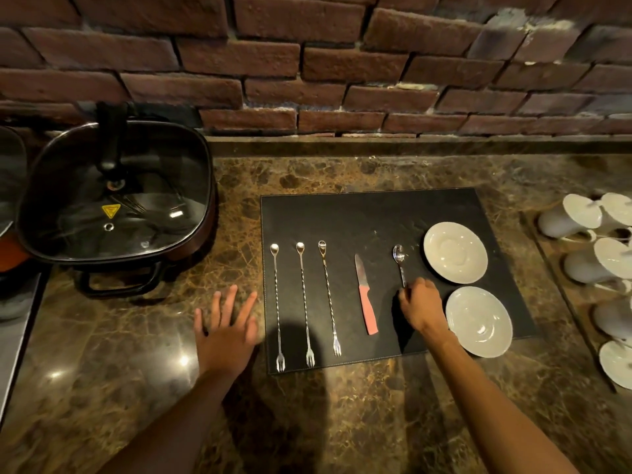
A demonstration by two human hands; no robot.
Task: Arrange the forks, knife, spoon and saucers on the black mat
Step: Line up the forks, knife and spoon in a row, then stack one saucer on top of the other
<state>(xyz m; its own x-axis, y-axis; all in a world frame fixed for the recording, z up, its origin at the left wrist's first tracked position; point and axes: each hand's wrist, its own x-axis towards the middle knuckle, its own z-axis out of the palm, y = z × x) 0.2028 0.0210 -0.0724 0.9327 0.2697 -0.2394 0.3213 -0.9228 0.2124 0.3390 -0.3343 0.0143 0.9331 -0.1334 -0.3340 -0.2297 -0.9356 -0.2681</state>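
Flat on the marble counter [342, 422], my left hand [224, 331] rests open just left of the black mat [362, 213]. On it: three forks [305, 302], knife [366, 299], then my right hand [422, 306] pinching the spoon [398, 258] handle, saucers [455, 252] rightmost. I'd square the spoon parallel to the knife. Brick wall [307, 63] behind the mat.

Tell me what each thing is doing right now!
Left hand: flat on counter, empty.
Right hand: pinching spoon handle.
Three forks: lying straight on black mat.
Knife: lying flat.
Two saucers: upright, empty.
Pot: lid on.
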